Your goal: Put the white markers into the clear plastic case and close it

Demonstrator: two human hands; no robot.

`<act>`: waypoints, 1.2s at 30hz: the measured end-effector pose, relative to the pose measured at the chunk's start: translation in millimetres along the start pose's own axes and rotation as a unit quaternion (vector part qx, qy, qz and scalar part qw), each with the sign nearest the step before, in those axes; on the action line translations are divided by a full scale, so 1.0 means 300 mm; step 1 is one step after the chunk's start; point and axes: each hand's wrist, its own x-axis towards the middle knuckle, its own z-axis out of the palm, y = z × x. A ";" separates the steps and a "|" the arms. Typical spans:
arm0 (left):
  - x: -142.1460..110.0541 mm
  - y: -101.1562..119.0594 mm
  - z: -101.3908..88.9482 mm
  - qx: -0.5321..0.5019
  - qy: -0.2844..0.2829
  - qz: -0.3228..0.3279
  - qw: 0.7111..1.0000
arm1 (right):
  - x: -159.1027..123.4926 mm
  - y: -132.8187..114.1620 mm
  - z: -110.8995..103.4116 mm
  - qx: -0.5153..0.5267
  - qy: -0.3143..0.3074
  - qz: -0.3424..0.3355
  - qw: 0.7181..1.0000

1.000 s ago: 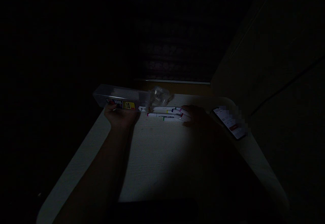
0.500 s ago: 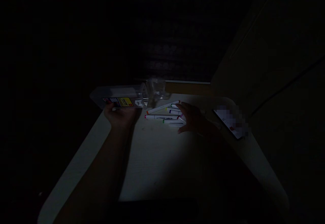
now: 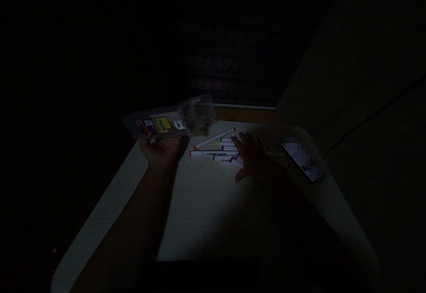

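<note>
My left hand grips a clear plastic case with a yellow and blue label, held tilted over the table's far left part. The case's lid hangs open on its right side. Several white markers with coloured ends lie in a loose pile on the table. Over the right part of that pile my right hand is spread, its fingers apart. It covers some of the markers; whether it touches them I cannot tell.
A phone with a lit, blurred screen lies on the right side of the white table. A dark cable runs along the wall at the right. The room is very dark.
The case has tipped, its lid end rising. My right hand has spread its fingers wider over the markers, and a few of them have shifted slightly.
</note>
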 end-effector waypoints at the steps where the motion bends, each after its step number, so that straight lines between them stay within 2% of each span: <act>1: -0.002 -0.001 0.006 -0.024 -0.007 0.015 1.000 | -0.004 0.001 -0.006 0.002 -0.025 0.016 1.000; 4: -0.003 0.001 0.016 -0.087 -0.017 0.030 0.996 | -0.014 0.001 -0.010 0.009 -0.060 0.034 0.998; 11: 0.002 0.003 0.021 -0.180 -0.057 -0.015 0.982 | -0.001 -0.050 0.059 0.016 0.023 -0.039 0.999; 14: -0.001 0.001 0.026 -0.176 -0.063 -0.011 0.982 | 0.011 -0.070 0.073 0.026 0.040 -0.051 0.998; 19: 0.000 0.001 0.024 -0.161 -0.054 -0.002 0.986 | 0.010 -0.075 0.068 0.037 0.006 -0.046 0.998; 23: 0.002 0.000 0.020 -0.168 -0.070 -0.004 0.983 | 0.004 -0.076 0.057 0.041 0.011 -0.042 0.998; 28: -0.002 -0.003 0.025 -0.120 -0.059 -0.005 0.991 | 0.006 -0.077 0.049 0.039 0.019 -0.056 0.998; 32: -0.006 -0.005 0.032 -0.074 -0.049 0.001 0.996 | 0.008 -0.085 0.065 0.039 0.006 -0.056 0.998; 36: -0.007 -0.005 0.030 -0.079 -0.053 0.005 0.995 | 0.011 -0.105 0.086 0.034 0.025 -0.065 0.997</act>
